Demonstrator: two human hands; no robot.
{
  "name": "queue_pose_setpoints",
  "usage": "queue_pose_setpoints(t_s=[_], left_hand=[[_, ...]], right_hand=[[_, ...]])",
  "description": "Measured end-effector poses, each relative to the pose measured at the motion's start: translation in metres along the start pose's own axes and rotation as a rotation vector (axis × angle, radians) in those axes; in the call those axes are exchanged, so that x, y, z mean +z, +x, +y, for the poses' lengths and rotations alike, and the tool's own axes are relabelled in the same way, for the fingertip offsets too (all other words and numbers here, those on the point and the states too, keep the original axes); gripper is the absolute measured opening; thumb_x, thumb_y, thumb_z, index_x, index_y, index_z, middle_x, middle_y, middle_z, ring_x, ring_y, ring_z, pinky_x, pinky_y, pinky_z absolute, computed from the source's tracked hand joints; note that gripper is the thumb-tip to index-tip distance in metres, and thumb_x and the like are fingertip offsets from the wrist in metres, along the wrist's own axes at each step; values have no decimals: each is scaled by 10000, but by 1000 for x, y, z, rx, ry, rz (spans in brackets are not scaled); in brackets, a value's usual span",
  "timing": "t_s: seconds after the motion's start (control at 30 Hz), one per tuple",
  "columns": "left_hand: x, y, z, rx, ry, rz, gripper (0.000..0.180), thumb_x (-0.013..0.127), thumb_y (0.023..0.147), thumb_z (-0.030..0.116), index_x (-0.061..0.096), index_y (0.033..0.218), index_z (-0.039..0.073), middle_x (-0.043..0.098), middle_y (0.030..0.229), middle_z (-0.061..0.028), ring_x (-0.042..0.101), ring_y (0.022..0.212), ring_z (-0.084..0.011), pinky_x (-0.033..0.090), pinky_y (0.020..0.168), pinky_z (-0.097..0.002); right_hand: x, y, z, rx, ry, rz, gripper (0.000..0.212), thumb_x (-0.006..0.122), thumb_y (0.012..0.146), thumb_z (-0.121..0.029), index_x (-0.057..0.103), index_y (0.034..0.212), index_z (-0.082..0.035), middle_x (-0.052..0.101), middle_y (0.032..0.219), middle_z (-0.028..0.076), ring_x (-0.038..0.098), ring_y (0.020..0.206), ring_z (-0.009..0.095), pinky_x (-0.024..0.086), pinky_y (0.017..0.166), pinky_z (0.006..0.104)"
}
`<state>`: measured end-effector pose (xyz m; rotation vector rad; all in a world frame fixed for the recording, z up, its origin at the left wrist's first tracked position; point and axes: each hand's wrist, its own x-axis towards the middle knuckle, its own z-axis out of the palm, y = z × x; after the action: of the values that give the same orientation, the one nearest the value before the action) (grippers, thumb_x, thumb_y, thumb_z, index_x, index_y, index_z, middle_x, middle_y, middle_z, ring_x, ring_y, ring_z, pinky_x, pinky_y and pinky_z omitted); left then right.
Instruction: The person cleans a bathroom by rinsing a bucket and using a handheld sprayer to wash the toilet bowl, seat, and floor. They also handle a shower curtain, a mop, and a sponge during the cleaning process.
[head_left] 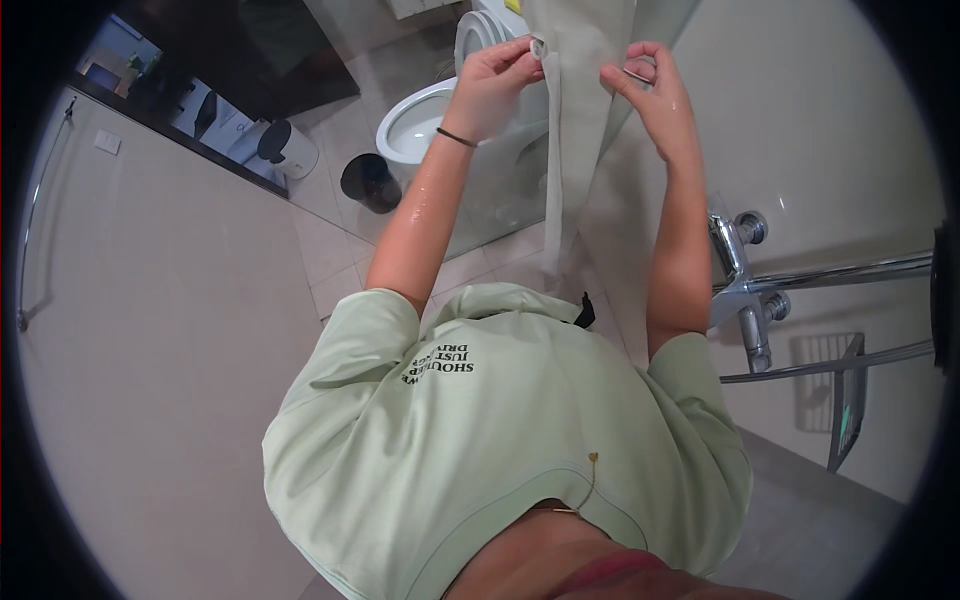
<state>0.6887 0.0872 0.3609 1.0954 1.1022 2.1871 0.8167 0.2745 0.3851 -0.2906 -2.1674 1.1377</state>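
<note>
A long pale beige cloth (580, 95), which looks like a shower curtain, hangs down in front of me at the top centre. My left hand (497, 88), with a dark band at its wrist, pinches the cloth's left edge. A small white ring-like piece (538, 48) shows at those fingertips. On the other side of the cloth is my right hand (655, 95), its fingers curled towards the thumb. A thin line shows between thumb and fingers; what it is, I cannot make out. Both forearms are raised and look wet.
Beyond a glass panel stand a white toilet (415, 125), a black bin (370, 183) and a white bin with a dark lid (288, 150). At right, a chrome shower mixer (738, 280) and a wire rack (848, 405) are on the wall. A metal bar (35, 210) runs along the left wall.
</note>
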Motion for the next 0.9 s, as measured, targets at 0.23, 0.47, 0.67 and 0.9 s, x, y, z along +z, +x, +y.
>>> queue_pose_setpoints(t_s=[0.23, 0.47, 0.67, 0.9], left_hand=[[33, 11, 6, 18, 20, -37, 317, 671, 802, -46, 597, 1107, -2, 598, 1036, -46, 606, 895, -125, 500, 806, -277], [51, 26, 16, 19, 32, -170, 425, 709, 729, -90, 503, 1077, 40, 529, 1005, -11, 584, 932, -126, 500, 838, -282], [58, 28, 7, 162, 73, -169, 420, 727, 699, -94, 499, 1012, 69, 490, 1046, 1, 528, 1002, -141, 489, 883, -310], [62, 19, 19, 170, 132, -182, 424, 751, 684, -65, 536, 1008, 101, 499, 1055, 11, 487, 1042, -110, 407, 972, -349]], right_hand=[[-69, 5, -22, 179, -8, -380, 298, 676, 857, -279, 631, 1041, -48, 648, 895, 38, 621, 769, 105, 452, 626, 261], [-102, 0, 0, 187, -153, -141, 152, 635, 896, -192, 675, 993, -81, 651, 808, 9, 544, 606, 74, 403, 589, 207], [-103, -40, -77, 89, 230, -24, 158, 644, 897, -160, 658, 970, -21, 638, 756, 17, 544, 620, 74, 414, 614, 212], [-75, -54, -90, -197, 74, -131, 171, 722, 834, -111, 629, 932, -5, 624, 813, 18, 577, 698, 86, 459, 692, 233]])
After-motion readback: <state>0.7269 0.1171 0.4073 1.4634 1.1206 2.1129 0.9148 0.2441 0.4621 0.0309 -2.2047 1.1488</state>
